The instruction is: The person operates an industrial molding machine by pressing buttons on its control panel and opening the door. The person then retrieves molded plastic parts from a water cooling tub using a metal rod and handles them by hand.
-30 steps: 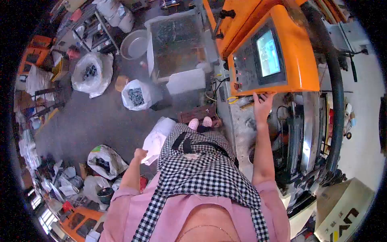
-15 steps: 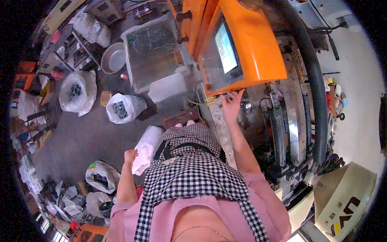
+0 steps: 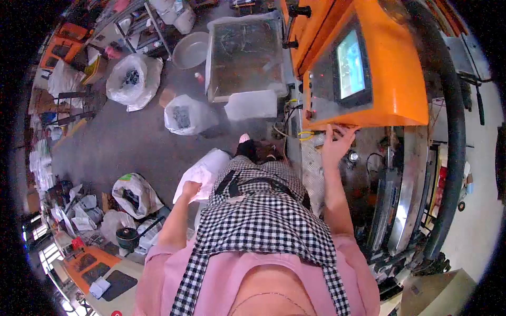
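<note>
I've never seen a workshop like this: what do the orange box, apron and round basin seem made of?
Orange box: probably painted metal, smooth with a soft sheen, though possibly plastic.
Apron: cloth, matte, by its soft folds.
Round basin: dull grey, perhaps metal; too blurred to settle.

Right hand (image 3: 338, 144) reaches forward, loosely spread; left hand (image 3: 191, 189) hangs curled.

I observe remotely a dark grey floor (image 3: 121, 142) left of centre. A pale wall (image 3: 477, 187) bounds the right side; a metal rack (image 3: 158, 30) stands at upper left; bright, gridded windows (image 3: 50, 254) appear at lower left.
</note>
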Demonstrator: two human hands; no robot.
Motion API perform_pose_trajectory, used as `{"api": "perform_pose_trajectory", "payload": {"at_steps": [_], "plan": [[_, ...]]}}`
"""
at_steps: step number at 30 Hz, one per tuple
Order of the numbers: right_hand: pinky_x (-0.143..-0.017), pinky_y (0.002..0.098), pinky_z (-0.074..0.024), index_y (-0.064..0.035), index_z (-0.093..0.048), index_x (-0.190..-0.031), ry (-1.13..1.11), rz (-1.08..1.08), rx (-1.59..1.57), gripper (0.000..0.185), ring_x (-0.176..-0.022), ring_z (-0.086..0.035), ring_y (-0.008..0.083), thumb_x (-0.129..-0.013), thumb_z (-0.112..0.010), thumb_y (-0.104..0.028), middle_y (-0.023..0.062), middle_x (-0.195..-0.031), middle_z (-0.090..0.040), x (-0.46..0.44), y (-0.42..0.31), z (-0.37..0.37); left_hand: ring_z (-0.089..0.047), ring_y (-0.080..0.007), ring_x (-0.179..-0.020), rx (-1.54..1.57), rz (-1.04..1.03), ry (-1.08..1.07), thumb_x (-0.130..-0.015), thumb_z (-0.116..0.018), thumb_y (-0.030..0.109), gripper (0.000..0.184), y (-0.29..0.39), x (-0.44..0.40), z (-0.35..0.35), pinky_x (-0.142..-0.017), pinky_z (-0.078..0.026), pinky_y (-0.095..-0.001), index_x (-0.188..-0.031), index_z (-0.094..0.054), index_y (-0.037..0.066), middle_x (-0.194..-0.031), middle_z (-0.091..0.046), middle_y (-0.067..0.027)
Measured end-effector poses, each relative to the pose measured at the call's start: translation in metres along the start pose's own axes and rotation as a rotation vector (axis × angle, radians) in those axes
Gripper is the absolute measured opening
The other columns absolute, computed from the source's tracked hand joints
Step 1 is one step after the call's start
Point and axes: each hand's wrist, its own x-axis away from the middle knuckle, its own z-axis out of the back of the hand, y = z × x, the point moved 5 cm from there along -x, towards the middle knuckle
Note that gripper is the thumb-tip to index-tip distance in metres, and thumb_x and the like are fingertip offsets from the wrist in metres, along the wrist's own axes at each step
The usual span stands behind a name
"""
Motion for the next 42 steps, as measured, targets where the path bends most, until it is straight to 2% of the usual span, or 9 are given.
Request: {"api": "perform_pose_trajectory", "payload": {"at_steps": [7,8,15,21,25,31,35,40,42], "plan": [[-0.074,0.0318,-0.042,0.0072,-0.021,-0.126,0.177,0.022,-0.023,0.072,-0.081,-0.048,0.0227,-0.073,-0.065,-0.013,0.0126,-0.088,-0.044,0.018,-0.021,0.028,-0.057,-0.0206,-0.054,0.03,-0.289,0.035,-0.069,-0.059,0.031,0.029,0.051,0.005,-0.002,-0.055,-0.044,-0.0331,-0.059,-0.062,0.005,-0.057,-0.059,-0.0101],[-0.071,0.0286,-0.0427,0.0086,-0.025,-0.125,0.203,0.131,0.15,0.068,-0.079,-0.049,0.0216,-0.074,-0.064,-0.014,0.013,-0.088,-0.045,0.017,-0.014,0.03,-0.056,-0.0191,-0.053,-0.187,-0.573,0.066,-0.068,-0.059,0.03,0.028,0.051,-0.016,-0.008,-0.055,-0.043,-0.0324,-0.058,-0.061,0.003,-0.056,-0.059,-0.0097],[-0.065,0.03,-0.0417,0.0083,-0.028,-0.124,0.421,0.19,0.245,0.063,-0.076,-0.048,0.0199,-0.076,-0.061,-0.015,0.0129,-0.088,-0.046,0.024,-0.056,0.102,-0.053,-0.0112,-0.051,-0.017,-0.243,-0.049,-0.073,-0.06,0.019,0.021,0.074,0.001,0.005,-0.048,-0.04,-0.0263,-0.064,-0.061,0.001,-0.058,-0.059,-0.0064],[-0.081,0.0373,-0.0373,0.0089,-0.034,-0.121,0.739,0.369,0.524,0.053,-0.09,-0.046,0.0325,-0.084,-0.049,-0.027,0.0219,-0.102,-0.046,0.035,-0.027,0.177,-0.059,-0.0304,-0.068,-0.299,-0.268,0.088,-0.069,-0.056,0.033,0.032,0.033,-0.04,-0.02,-0.067,-0.046,-0.0368,-0.065,-0.063,0.001,-0.067,-0.061,-0.0146],[-0.086,0.0361,-0.0355,0.0079,-0.037,-0.118,0.789,0.225,0.293,0.047,-0.098,-0.045,0.0305,-0.087,-0.045,-0.026,0.0211,-0.107,-0.046,0.032,0.01,0.21,-0.06,-0.028,-0.068,0.192,-0.264,0.02,-0.067,-0.056,0.03,0.027,-0.014,-0.073,-0.052,-0.066,-0.047,-0.036,-0.067,-0.064,0.004,-0.069,-0.061,-0.0161],[-0.082,0.038,-0.0368,0.0066,-0.035,-0.12,0.783,0.158,0.285,0.046,-0.094,-0.046,0.0292,-0.088,-0.043,-0.026,0.0206,-0.111,-0.044,0.039,0.065,0.231,-0.058,-0.0233,-0.059,0.0,-0.343,0.018,-0.067,-0.057,0.03,0.025,-0.018,-0.072,-0.065,-0.06,-0.046,-0.0323,-0.062,-0.062,0.006,-0.059,-0.058,-0.0114],[-0.073,0.0359,-0.0392,0.0081,-0.044,-0.109,0.539,0.063,0.569,0.04,-0.085,-0.047,0.0304,-0.088,-0.038,-0.026,0.0198,-0.103,-0.049,0.075,0.129,0.165,-0.058,-0.0206,-0.058,0.405,-0.091,0.019,-0.068,-0.054,0.026,0.02,-0.067,-0.074,-0.081,-0.059,-0.045,-0.0322,-0.067,-0.063,0.008,-0.059,-0.059,-0.0096],[-0.067,0.0356,-0.0431,0.0048,-0.052,-0.098,-0.226,-0.41,0.406,0.029,-0.074,-0.055,0.0273,-0.081,-0.049,-0.018,0.0171,-0.089,-0.058,0.125,0.281,0.009,-0.059,-0.0148,-0.055,-0.561,-0.617,0.072,-0.078,-0.045,0.027,0.03,-0.108,-0.081,-0.1,-0.056,-0.047,-0.0289,-0.069,-0.063,0.005,-0.058,-0.06,-0.0077],[-0.066,0.0345,-0.0437,0.0037,-0.053,-0.099,-0.287,-0.35,0.328,0.03,-0.075,-0.057,0.0253,-0.079,-0.053,-0.019,0.017,-0.088,-0.058,0.118,0.313,-0.04,-0.06,-0.015,-0.056,0.072,-0.097,-0.026,-0.077,-0.047,0.028,0.03,-0.131,-0.089,-0.103,-0.057,-0.048,-0.0276,-0.068,-0.063,0.004,-0.06,-0.061,-0.0078]]}}
